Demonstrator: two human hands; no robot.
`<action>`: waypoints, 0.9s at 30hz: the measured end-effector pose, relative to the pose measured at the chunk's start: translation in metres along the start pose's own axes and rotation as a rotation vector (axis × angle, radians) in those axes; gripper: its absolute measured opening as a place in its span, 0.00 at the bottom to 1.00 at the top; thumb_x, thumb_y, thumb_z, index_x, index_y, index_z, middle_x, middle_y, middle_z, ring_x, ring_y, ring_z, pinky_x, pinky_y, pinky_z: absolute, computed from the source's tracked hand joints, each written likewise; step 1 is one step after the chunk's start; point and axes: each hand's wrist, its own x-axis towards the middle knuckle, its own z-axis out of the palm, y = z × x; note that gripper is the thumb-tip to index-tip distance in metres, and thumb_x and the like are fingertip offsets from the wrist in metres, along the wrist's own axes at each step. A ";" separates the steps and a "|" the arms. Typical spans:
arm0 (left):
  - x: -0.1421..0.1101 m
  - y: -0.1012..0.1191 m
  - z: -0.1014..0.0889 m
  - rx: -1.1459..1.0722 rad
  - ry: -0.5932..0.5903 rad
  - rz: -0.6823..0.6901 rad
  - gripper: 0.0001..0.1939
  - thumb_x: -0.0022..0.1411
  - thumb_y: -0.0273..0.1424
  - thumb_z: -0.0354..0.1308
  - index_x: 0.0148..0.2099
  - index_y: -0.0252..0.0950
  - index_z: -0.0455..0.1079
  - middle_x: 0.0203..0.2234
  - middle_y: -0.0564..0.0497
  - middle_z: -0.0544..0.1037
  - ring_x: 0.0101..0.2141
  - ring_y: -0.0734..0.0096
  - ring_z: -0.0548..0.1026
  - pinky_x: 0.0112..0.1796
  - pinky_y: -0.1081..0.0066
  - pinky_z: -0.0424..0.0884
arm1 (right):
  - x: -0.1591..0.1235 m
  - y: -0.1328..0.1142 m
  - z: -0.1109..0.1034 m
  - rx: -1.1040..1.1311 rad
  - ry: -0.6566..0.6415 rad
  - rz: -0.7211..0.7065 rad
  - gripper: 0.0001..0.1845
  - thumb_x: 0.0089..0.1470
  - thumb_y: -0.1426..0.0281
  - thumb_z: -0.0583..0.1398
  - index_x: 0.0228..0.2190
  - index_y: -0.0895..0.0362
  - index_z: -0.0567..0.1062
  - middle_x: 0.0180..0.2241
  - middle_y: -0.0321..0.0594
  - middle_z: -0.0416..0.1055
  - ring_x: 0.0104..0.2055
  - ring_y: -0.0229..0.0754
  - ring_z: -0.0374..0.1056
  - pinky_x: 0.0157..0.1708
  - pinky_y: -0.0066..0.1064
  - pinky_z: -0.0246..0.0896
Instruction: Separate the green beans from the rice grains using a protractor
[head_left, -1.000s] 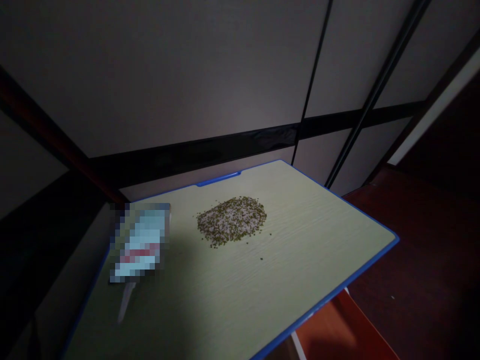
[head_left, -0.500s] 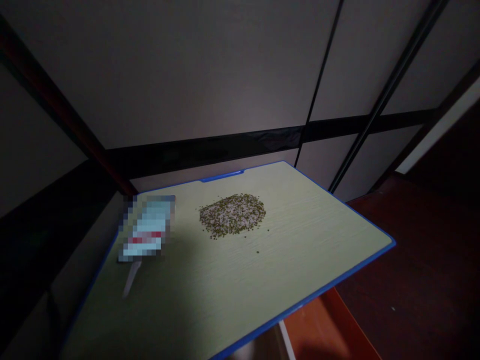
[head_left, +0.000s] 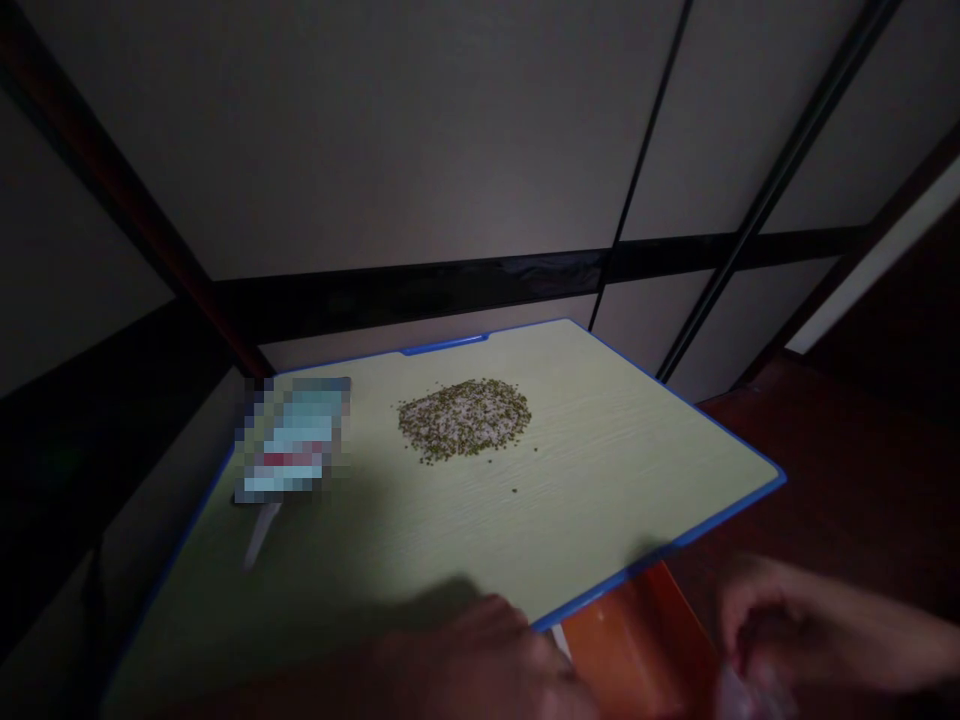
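On the pale tabletop (head_left: 615, 430), one mixed heap (head_left: 465, 418).
There's the blue-edged tabletop; the left hand (head_left: 517, 665) blurs over its near edge, and I can't tell its fingers' state. The right hand (head_left: 784, 615), beyond the edge, curls its fingers, apparently pinching clear film (head_left: 754, 696). The heap sits centrally: green and pale bits together, no separate piles, long axis left to right, rising slightly rightward, neither end a front. Stray bits (head_left: 514, 491) lie nearer.

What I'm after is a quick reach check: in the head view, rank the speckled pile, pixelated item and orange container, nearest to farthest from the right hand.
From the right hand:
1. orange container, to its left
2. speckled pile, mid-board, farther left
3. pixelated item, on the left side of the board
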 end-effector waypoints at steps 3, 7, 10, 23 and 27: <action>0.010 -0.020 -0.029 -0.242 0.367 -0.173 0.19 0.57 0.32 0.51 0.15 0.37 0.55 0.11 0.59 0.57 0.15 0.79 0.58 0.20 0.73 0.53 | 0.027 -0.028 -0.039 0.093 0.218 -0.273 0.11 0.48 0.60 0.62 0.26 0.56 0.75 0.24 0.40 0.74 0.27 0.38 0.71 0.28 0.29 0.65; 0.011 -0.070 -0.051 -0.490 1.184 -0.471 0.21 0.53 0.39 0.50 0.14 0.39 0.48 0.10 0.61 0.51 0.14 0.80 0.50 0.17 0.73 0.47 | 0.096 -0.055 -0.069 0.235 0.428 -0.509 0.08 0.43 0.66 0.65 0.26 0.58 0.76 0.23 0.38 0.75 0.25 0.35 0.70 0.28 0.26 0.64; -0.002 -0.102 -0.056 -0.508 1.462 -0.579 0.19 0.54 0.39 0.47 0.16 0.40 0.46 0.11 0.61 0.49 0.14 0.80 0.48 0.17 0.73 0.45 | 0.152 -0.063 -0.080 0.294 0.514 -0.594 0.13 0.38 0.63 0.67 0.26 0.59 0.77 0.21 0.38 0.75 0.23 0.35 0.68 0.27 0.28 0.64; -0.020 -0.123 -0.057 -0.533 1.637 -0.756 0.18 0.52 0.38 0.49 0.17 0.40 0.47 0.10 0.61 0.52 0.15 0.78 0.51 0.17 0.73 0.47 | 0.231 -0.059 -0.083 0.305 0.590 -0.698 0.16 0.39 0.61 0.66 0.29 0.60 0.80 0.24 0.39 0.76 0.24 0.36 0.67 0.28 0.30 0.63; -0.021 -0.126 -0.057 -0.544 1.611 -0.748 0.18 0.53 0.39 0.49 0.17 0.40 0.49 0.11 0.60 0.53 0.15 0.78 0.52 0.18 0.72 0.49 | 0.226 -0.059 -0.076 0.325 0.535 -0.674 0.15 0.39 0.62 0.67 0.30 0.60 0.80 0.25 0.39 0.76 0.22 0.35 0.66 0.26 0.30 0.64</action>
